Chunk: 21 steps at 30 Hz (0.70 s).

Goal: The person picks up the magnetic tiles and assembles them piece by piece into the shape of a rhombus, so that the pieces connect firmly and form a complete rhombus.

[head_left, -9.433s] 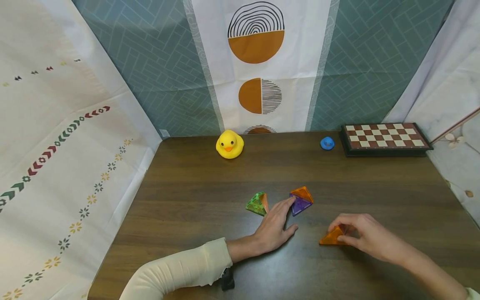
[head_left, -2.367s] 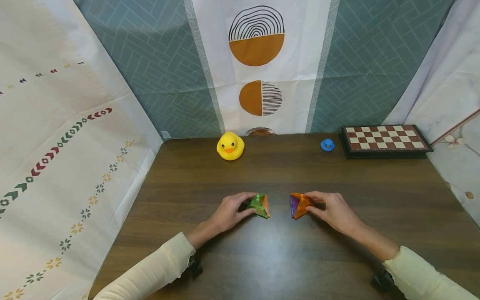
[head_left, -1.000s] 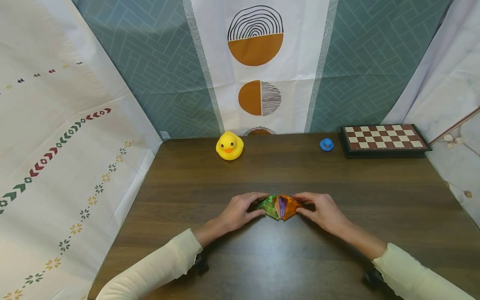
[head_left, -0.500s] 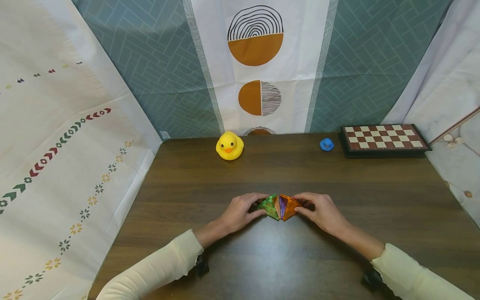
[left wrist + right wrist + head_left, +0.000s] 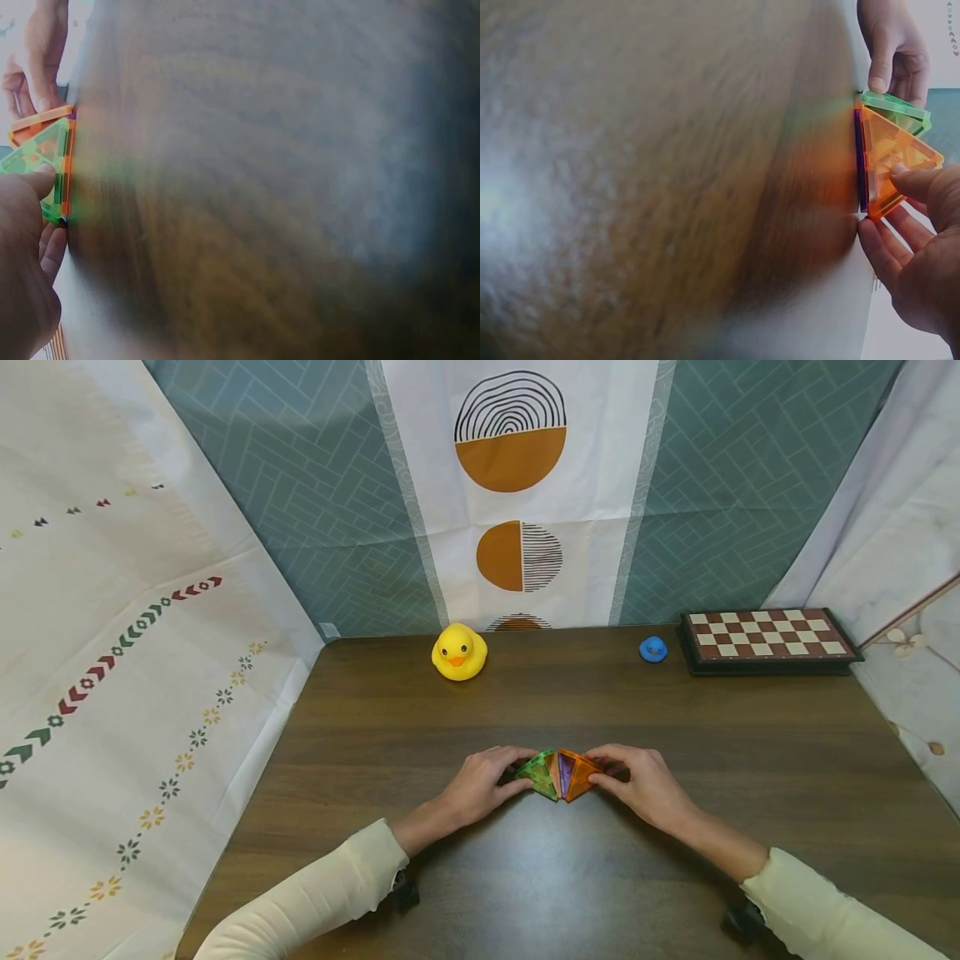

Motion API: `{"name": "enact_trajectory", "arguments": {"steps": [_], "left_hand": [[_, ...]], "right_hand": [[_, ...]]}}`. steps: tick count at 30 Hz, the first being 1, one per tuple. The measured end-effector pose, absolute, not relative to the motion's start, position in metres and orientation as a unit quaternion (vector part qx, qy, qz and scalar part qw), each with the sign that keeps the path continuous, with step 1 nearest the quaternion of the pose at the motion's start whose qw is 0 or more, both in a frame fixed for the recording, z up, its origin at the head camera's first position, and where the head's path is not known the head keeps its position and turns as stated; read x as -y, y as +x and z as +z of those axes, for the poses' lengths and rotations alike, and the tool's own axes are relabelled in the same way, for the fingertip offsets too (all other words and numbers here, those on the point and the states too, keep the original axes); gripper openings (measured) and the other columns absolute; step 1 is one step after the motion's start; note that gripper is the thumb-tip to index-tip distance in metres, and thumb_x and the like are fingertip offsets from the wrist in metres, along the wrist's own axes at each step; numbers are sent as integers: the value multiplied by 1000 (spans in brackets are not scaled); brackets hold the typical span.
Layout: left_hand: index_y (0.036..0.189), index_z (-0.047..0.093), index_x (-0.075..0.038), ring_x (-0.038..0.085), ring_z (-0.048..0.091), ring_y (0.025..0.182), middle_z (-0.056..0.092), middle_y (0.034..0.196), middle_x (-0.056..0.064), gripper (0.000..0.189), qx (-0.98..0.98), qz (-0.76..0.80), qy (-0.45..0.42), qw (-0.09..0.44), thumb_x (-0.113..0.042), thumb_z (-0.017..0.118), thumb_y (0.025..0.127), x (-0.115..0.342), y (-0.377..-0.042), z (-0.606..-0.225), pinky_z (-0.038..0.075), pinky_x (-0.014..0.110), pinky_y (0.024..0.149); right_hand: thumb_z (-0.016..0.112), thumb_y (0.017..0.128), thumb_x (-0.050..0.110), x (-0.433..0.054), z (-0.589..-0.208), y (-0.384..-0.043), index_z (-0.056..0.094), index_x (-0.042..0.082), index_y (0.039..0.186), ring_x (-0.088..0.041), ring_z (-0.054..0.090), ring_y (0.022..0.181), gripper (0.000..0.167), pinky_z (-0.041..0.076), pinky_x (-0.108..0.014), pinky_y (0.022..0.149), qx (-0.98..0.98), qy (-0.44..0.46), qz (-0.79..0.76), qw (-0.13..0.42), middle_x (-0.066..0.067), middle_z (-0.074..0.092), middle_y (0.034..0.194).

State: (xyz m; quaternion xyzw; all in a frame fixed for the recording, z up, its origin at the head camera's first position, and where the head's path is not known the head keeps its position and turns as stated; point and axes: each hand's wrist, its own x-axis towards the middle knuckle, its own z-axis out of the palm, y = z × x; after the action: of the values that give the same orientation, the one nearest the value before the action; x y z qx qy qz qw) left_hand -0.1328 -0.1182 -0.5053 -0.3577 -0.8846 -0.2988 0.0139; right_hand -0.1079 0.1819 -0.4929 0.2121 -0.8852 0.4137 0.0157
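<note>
Triangular translucent magnetic tiles stand in the middle of the table as two pieces set side by side, edges right up against each other. On the left, my left hand (image 5: 476, 787) pinches a green magnetic tile (image 5: 537, 776), its thumb on the near face; a light orange tile (image 5: 553, 770) lies against the green one. From the other side, my right hand (image 5: 647, 785) pinches an orange magnetic tile (image 5: 582, 778) beside a purple tile (image 5: 566, 770). The right wrist view shows the thumb pressed on the orange face, with the purple tile along the tabletop.
At the back of the brown wooden table (image 5: 375, 718) sit a yellow rubber duck (image 5: 459, 653) and a small blue duck (image 5: 653, 649). A checkered board box (image 5: 768, 642) stands at the back right corner. Patterned cloths hang behind and at both sides.
Earlier the right hand held a loose orange tile. Later each hand gripped a piece, apart, and slid them inward until they met. Over the last second the hands have hardly moved.
</note>
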Motion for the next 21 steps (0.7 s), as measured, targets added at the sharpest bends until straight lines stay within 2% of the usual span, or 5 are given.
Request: {"name": "enact_trajectory", "arguments": {"steps": [16,21], "left_hand": [[138,68,-16,6,68,103,73,129,-2,42,886,-299,-353,10,-29,78,99,117,-133,-504,59,25,87],[137,68,-16,6,68,102,73,129,-2,41,886,-298,-355,13,-29,78,99,117,-133,-504,58,24,85]], "right_hand": [[86,88,0,-178,-491,-108,78,10,117,-19,74,89,32,64,-35,76,885,202,419,26,-7,78,111],[85,88,1,-176,-488,-107,78,11,117,-20,74,90,32,63,-32,76,884,201,421,25,-5,77,109]]}}
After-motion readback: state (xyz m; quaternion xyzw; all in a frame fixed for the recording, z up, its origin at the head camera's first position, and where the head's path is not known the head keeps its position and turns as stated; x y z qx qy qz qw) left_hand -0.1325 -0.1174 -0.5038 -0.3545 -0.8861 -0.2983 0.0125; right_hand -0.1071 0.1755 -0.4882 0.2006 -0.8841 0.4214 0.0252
